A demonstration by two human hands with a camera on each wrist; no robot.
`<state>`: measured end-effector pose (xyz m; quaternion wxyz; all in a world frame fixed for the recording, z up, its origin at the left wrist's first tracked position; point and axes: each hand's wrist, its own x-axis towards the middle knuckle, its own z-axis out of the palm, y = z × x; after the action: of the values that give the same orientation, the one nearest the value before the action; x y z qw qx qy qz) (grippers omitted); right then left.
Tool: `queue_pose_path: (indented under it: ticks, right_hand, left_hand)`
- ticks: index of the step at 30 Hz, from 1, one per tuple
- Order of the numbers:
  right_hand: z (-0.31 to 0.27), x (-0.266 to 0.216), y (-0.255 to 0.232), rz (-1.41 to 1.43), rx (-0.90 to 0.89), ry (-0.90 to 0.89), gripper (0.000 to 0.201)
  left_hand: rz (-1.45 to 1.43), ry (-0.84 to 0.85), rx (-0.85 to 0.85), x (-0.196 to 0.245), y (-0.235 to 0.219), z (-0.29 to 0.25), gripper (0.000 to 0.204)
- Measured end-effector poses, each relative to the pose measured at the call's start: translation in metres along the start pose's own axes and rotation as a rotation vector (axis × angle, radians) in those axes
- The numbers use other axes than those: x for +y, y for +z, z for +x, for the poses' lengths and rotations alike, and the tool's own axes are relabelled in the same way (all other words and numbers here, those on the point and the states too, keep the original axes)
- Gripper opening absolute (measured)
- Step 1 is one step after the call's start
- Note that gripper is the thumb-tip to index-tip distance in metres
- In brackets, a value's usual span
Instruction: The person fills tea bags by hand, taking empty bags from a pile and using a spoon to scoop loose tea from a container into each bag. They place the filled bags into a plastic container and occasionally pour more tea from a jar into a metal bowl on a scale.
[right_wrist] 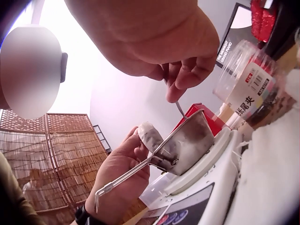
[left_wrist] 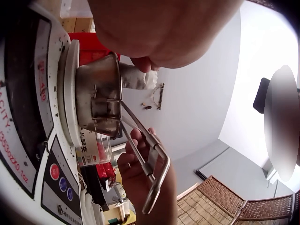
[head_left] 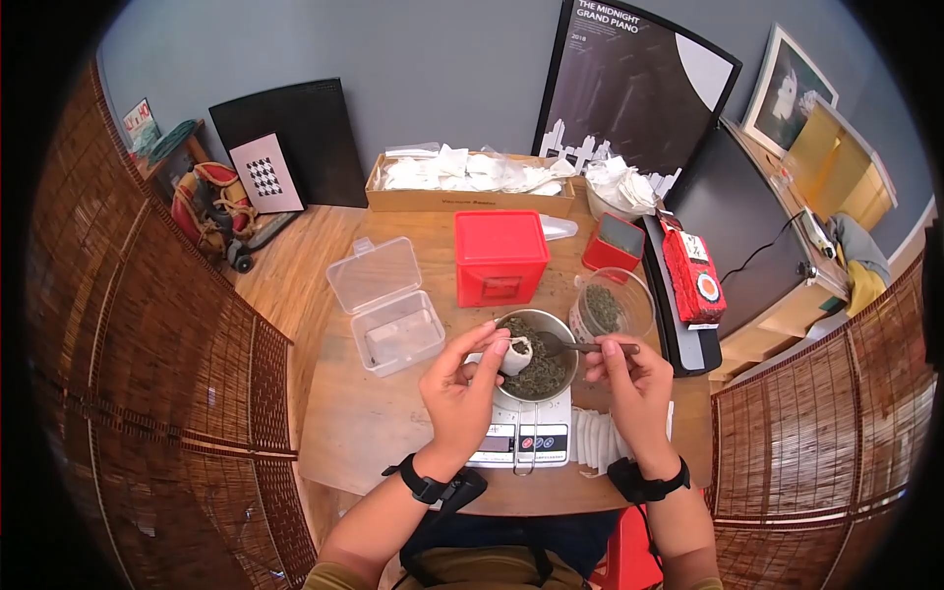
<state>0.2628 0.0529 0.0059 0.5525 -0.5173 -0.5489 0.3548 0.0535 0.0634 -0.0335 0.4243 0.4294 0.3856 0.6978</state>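
Note:
My left hand (head_left: 460, 391) holds a small white tea bag (head_left: 515, 362) by its upper edge, its open mouth showing dark leaves. The bag is over the left part of a metal cup (left_wrist: 101, 77) with a folding wire handle (left_wrist: 154, 143). Dried tea leaves (head_left: 539, 377) lie in the cup, which stands on a white kitchen scale (head_left: 559, 425). Between thumb and fingers, my right hand (head_left: 637, 385) pinches a spoon (head_left: 590, 347) by its handle. The spoon's bowl is among the leaves, close to the bag's mouth.
Several flat white bags (head_left: 594, 441) lie right of the scale. Behind the cup are a red box (head_left: 500, 258) and a clear jar (head_left: 644, 313) of leaves. An open plastic case (head_left: 398, 339) sits left; a cardboard box (head_left: 472, 202) is at the back.

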Motion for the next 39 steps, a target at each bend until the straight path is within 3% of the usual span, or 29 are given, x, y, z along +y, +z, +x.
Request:
queue_pose_path:
  ticks: [13, 23, 39]
  right_hand:
    - [0.012, 0.008, -0.011, 0.365, 0.170, 0.174, 0.028]
    - [0.020, -0.034, -0.001, 0.363, 0.072, 0.130, 0.028]
    - [-0.002, -0.047, 0.003, 0.067, -0.019, -0.209, 0.021]
  left_hand:
    - [-0.008, -0.053, 0.000, 0.002, 0.000, 0.002, 0.028]
    - [-0.037, -0.077, -0.011, 0.002, -0.001, 0.005, 0.029]
    - [-0.127, -0.113, 0.001, -0.003, -0.001, 0.007, 0.028]
